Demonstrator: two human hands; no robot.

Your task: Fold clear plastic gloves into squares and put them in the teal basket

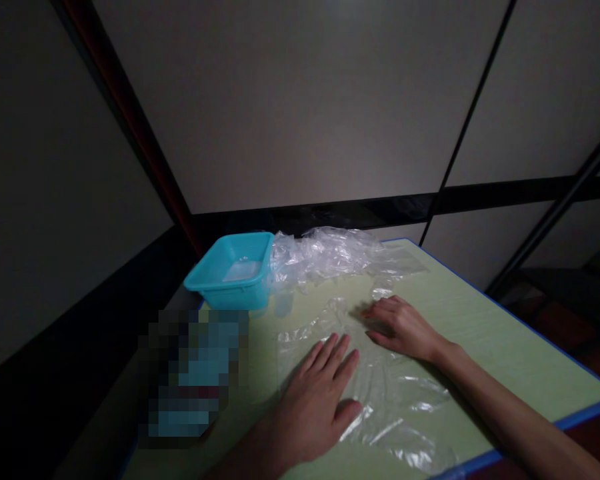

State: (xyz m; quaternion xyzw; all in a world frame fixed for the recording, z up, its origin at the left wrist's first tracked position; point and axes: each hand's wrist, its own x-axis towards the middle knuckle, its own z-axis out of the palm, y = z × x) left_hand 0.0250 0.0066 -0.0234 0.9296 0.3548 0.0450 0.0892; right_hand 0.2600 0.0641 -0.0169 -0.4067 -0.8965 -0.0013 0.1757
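Observation:
A clear plastic bag (380,393) lies spread and wrinkled on the pale green table (520,353). My left hand (317,397) rests flat on it, palm down, its fingers stretched out and the thumb apart. Just beyond, on the bag's far right part, is my right hand (397,325). Its fingers are loosely bent, with a gap between them and the thumb, and nothing shows in that gap. The undersides of both hands are hidden.
A turquoise basin (230,290) with something whitish inside stands at the far left. A translucent cup (283,301) sits beside it. More crumpled clear plastic (340,253) lies along the back edge, before a panelled wall (305,120). A blurred-out item (200,380) lies at the left.

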